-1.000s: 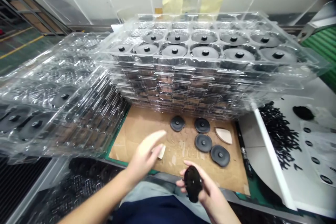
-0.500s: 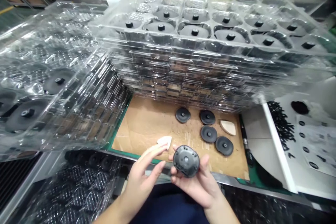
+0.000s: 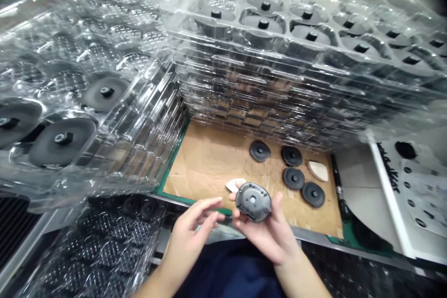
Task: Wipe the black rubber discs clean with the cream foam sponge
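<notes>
My right hand grips a round black plastic cover by its edges, with a face showing small pegs and a pale centre spot turned up. To its left, my left hand is apart from the cover, fingers half bent and thumb separate, with nothing in it. Just behind the held cover lies a white wedge-shaped piece, partly hidden by it. Several similar black covers, among them one nearby cover, rest stem up on the brown cardboard.
A tall stack of clear trays with black covers in its pockets rises behind the cardboard. Another tray stack stands at left. A beige wedge lies right. Beyond a white divider is a printed sheet. A dark-bottomed tray sits lower left.
The view has shifted, so the surroundings appear farther right. My left hand has drawn slightly back from the cover, its fingers more bent. My right hand still holds the cover.
</notes>
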